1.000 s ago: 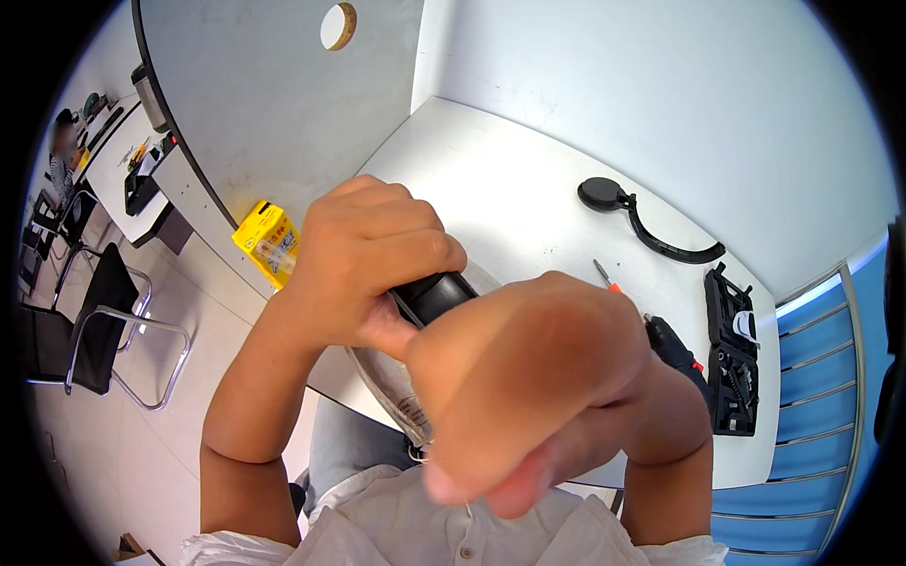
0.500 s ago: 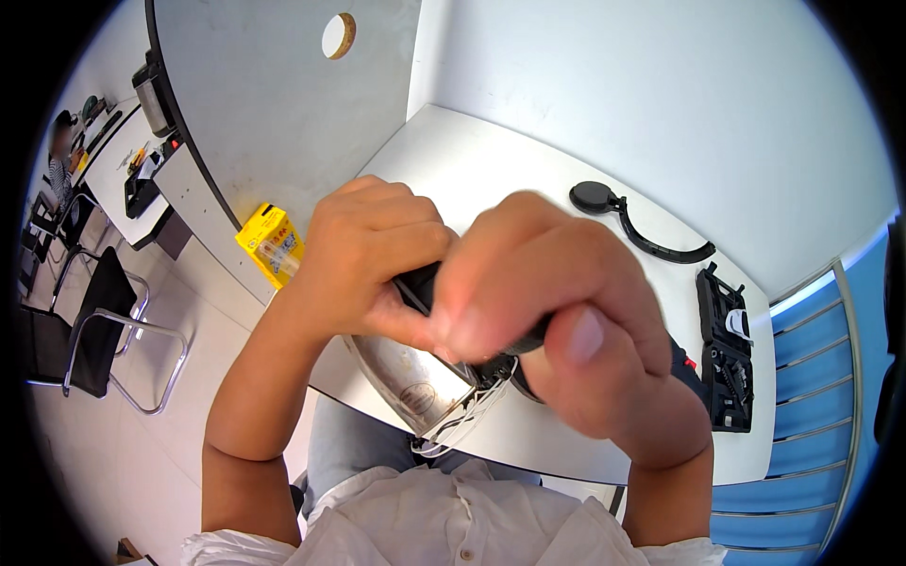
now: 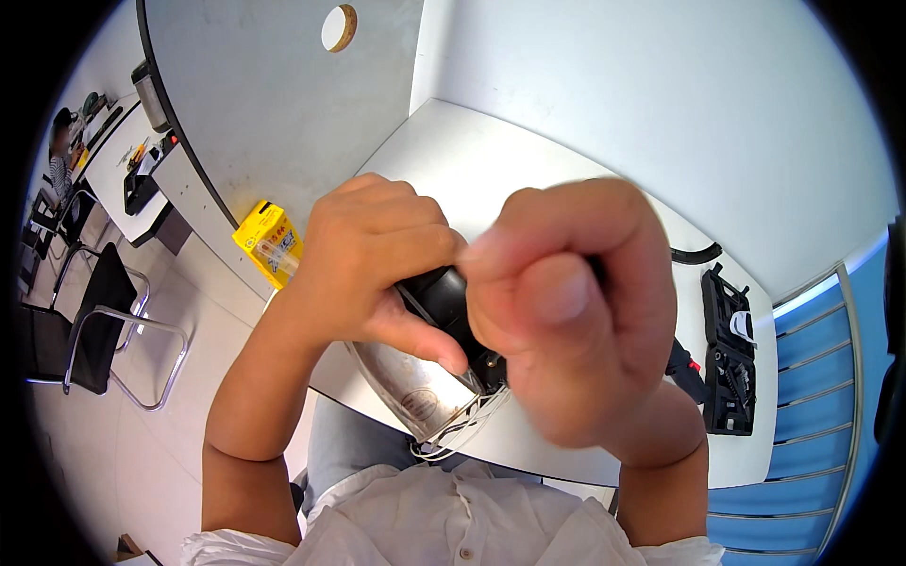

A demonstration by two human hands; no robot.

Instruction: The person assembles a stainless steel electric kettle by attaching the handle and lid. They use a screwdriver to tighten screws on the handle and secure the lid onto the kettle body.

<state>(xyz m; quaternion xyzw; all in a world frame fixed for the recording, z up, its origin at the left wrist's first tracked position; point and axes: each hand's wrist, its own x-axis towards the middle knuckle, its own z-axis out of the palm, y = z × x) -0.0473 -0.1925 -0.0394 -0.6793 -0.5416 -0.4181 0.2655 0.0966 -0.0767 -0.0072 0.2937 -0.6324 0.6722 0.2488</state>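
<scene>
My left hand [image 3: 373, 255] grips the black top part of a metal appliance [image 3: 415, 391], a shiny steel body with thin wires hanging from its lower end. My right hand [image 3: 571, 311] is raised close to the camera, blurred, its fingers curled into a fist over the black part [image 3: 444, 297]. Whether it holds a small tool or only touches the black part is hidden. Both hands are over the near edge of a white table [image 3: 491, 170].
A black case of tool bits [image 3: 725, 363] lies on the table at the right, with a black cable [image 3: 696, 253] behind it. A yellow box [image 3: 269, 241] sits at the table's left corner. Chairs [image 3: 90, 330] and another desk with a person stand far left.
My right hand has risen from below the appliance and closed over its black top. My left hand has kept its grip and barely moved.
</scene>
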